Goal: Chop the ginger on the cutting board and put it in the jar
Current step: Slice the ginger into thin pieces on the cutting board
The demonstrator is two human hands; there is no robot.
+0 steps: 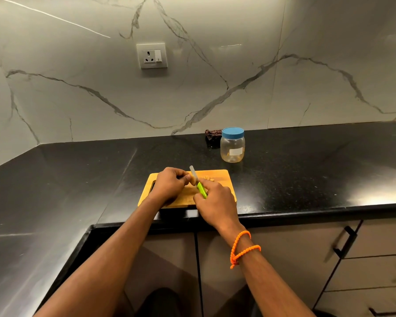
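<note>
Head view: right hand [215, 200] grips knife [198, 183], blade pointing away; left hand [169, 185] seemingly pinches ginger [193, 178].

Both arms are bare all the way up from wrist to the bottom edge of the shot, so no sleeves, no watch, no rings that I can make out. The left hand [169, 184] and forearm have nothing on them at all. The only thing worn is on the right wrist, just behind the right hand [215, 202]: a bright orange bracelet [240, 248], looks like a beaded or knotted cord, looped round twice, with a small knot and a short tail hanging off the inner side. The loops sit a little loose and slanted.
</note>
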